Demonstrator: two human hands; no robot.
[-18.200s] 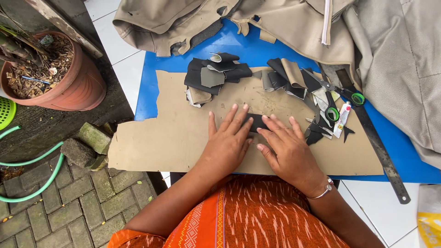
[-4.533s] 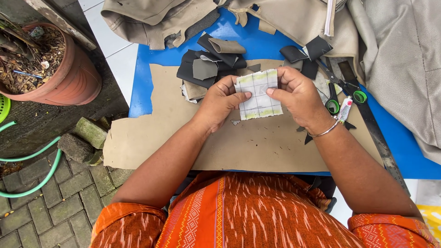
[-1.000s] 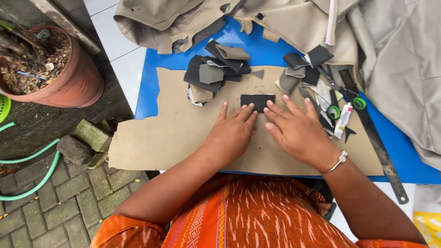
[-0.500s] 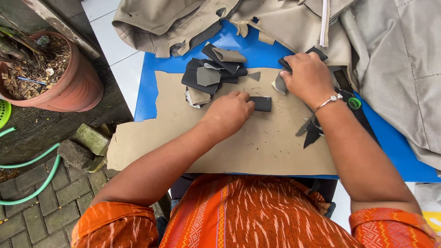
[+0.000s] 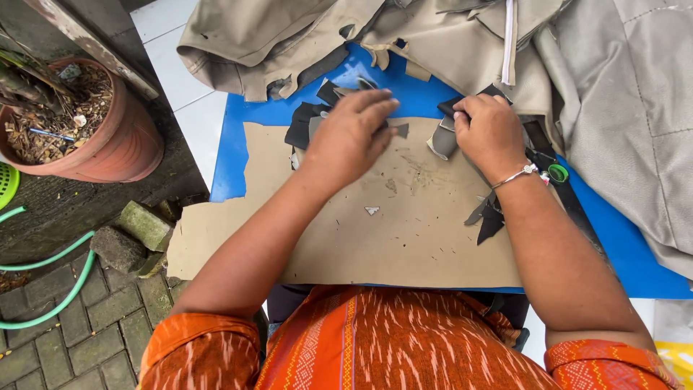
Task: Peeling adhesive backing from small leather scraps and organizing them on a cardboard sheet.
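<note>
My left hand (image 5: pixel 351 136) hovers palm down, fingers stretched, over a pile of dark leather pieces (image 5: pixel 302 124) at the far edge of a brown cardboard sheet (image 5: pixel 404 231). Whatever lies under its palm is hidden. My right hand (image 5: pixel 488 131) has its fingers curled on a dark leather piece (image 5: pixel 449 107) in a second heap (image 5: pixel 442 141) on the right. A silver bracelet sits on that wrist. Dark offcuts (image 5: pixel 489 217) and a tiny pale scrap (image 5: pixel 372 211) lie on the cardboard.
The cardboard rests on a blue table (image 5: pixel 229 155). Beige cloth (image 5: pixel 289 36) and grey cloth (image 5: pixel 635 108) cover the far side and right. Green-handled scissors (image 5: pixel 556 173) lie by my right wrist. A terracotta pot (image 5: pixel 119 144), stones (image 5: pixel 141 227) and a green hose (image 5: pixel 43 271) are on the left.
My left hand left the middle of the cardboard and moved up to the left pile; the small black rectangle it pressed there is gone from sight. My right hand stays at the right heap.
</note>
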